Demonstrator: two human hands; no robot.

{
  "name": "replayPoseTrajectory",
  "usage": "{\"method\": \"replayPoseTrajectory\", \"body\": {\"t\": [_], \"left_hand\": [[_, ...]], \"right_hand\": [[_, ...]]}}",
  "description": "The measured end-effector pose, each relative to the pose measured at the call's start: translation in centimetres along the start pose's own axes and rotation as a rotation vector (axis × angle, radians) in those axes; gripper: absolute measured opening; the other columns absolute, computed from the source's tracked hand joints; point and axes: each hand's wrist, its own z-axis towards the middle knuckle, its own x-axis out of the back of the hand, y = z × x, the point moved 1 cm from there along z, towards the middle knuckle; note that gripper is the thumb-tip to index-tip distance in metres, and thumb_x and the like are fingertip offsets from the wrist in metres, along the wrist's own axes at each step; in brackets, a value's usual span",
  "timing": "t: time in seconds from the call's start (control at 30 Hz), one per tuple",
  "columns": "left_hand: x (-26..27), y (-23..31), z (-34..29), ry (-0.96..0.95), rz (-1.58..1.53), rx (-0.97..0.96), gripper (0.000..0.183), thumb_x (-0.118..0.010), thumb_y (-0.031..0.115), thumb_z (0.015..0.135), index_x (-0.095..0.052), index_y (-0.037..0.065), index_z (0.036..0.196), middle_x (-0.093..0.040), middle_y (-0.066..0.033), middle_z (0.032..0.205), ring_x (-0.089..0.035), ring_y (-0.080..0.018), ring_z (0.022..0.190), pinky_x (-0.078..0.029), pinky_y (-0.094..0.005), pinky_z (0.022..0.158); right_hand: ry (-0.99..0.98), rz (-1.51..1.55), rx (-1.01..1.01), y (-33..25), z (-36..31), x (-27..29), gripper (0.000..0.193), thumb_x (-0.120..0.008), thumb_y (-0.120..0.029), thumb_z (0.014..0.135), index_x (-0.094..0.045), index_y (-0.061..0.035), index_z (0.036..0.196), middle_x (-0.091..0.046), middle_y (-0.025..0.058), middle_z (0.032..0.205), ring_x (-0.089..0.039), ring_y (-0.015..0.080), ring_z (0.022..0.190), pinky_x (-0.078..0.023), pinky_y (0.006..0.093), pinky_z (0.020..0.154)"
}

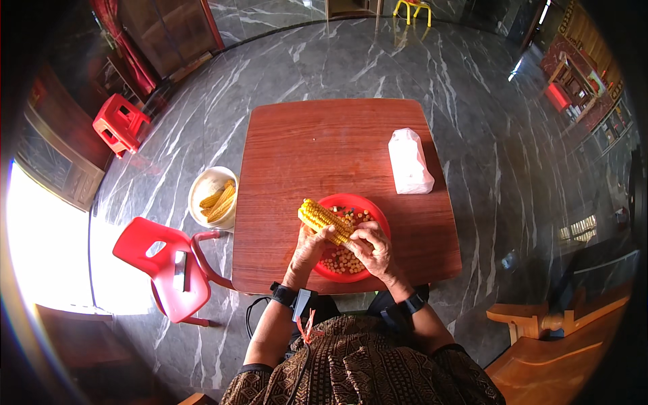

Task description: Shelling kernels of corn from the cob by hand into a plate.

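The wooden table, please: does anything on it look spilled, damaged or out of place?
Nothing serious stands out. The loose kernels lie in the red basin, below the corn cob in the left hand and right hand. One tiny pale speck lies apart on the far half of the table, too small to identify.

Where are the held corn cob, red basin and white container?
Corn cob [325,221], head view: its kernels.
Red basin [351,200], head view: its far rim.
White container [194,198], head view: its left rim.
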Motion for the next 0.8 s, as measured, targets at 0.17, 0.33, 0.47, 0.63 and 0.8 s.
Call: {"method": "replayPoseTrajectory", "body": {"t": [0.17, 0.33, 0.47, 0.63, 0.8], "left_hand": [[0.2, -0.1, 0.1, 0.004, 0.013, 0.002, 0.047, -0.067, 0.016, 0.080, -0.043, 0.002, 0.118, -0.058, -0.0122, 0.107, -0.060, -0.0246, 0.097, -0.054, -0.0414, 0.079], [0.3, -0.2, 0.1, -0.010, -0.003, -0.014, 0.047, -0.067, 0.016, 0.081, -0.043, 0.002, 0.118, -0.058, -0.0120, 0.108, -0.060, -0.0245, 0.098, -0.055, -0.0413, 0.078], [0.0, -0.1, 0.1, 0.002, 0.006, -0.017, 0.052, -0.069, 0.019, 0.079, -0.043, 0.001, 0.120, -0.057, -0.0117, 0.108, -0.060, -0.0231, 0.097, -0.056, -0.0383, 0.075], [0.4, -0.3, 0.2, 0.003, -0.002, 0.004, 0.057, -0.071, 0.020, 0.077, -0.043, 0.000, 0.122, -0.056, -0.0109, 0.108, -0.060, -0.0219, 0.095, -0.057, -0.0363, 0.073], [0.0, -0.1, 0.1, -0.026, 0.056, -0.028, 0.051, -0.068, 0.018, 0.080, -0.042, 0.001, 0.120, -0.058, -0.0132, 0.109, -0.060, -0.0250, 0.098, -0.055, -0.0404, 0.077]], "right_hand": [[-0.043, -0.020, -0.027, 0.7, 0.0, 0.0, 0.019, -0.068, -0.003, 0.073, -0.054, -0.0043, 0.086, -0.051, 0.0097, 0.091, -0.053, 0.0269, 0.088, -0.045, 0.0362, 0.077], [-0.028, 0.087, -0.080, 0.9, -0.1, 0.2, 0.019, -0.068, -0.005, 0.073, -0.054, -0.0038, 0.085, -0.051, 0.0093, 0.089, -0.054, 0.0269, 0.086, -0.045, 0.0361, 0.076], [-0.002, 0.070, -0.035, 0.6, 0.2, 0.1, 0.018, -0.068, -0.005, 0.073, -0.055, -0.0042, 0.086, -0.052, 0.0085, 0.087, -0.054, 0.0264, 0.085, -0.045, 0.0357, 0.076], [-0.038, 0.023, -0.009, 0.6, 0.1, 0.1, 0.018, -0.069, -0.004, 0.073, -0.055, -0.0043, 0.085, -0.052, 0.0078, 0.089, -0.054, 0.0249, 0.086, -0.045, 0.0346, 0.076], [-0.069, 0.123, -0.104, 1.3, -0.4, 0.3, 0.019, -0.070, -0.005, 0.071, -0.055, -0.0053, 0.083, -0.053, 0.0078, 0.093, -0.055, 0.0227, 0.089, -0.045, 0.0329, 0.079]]}}
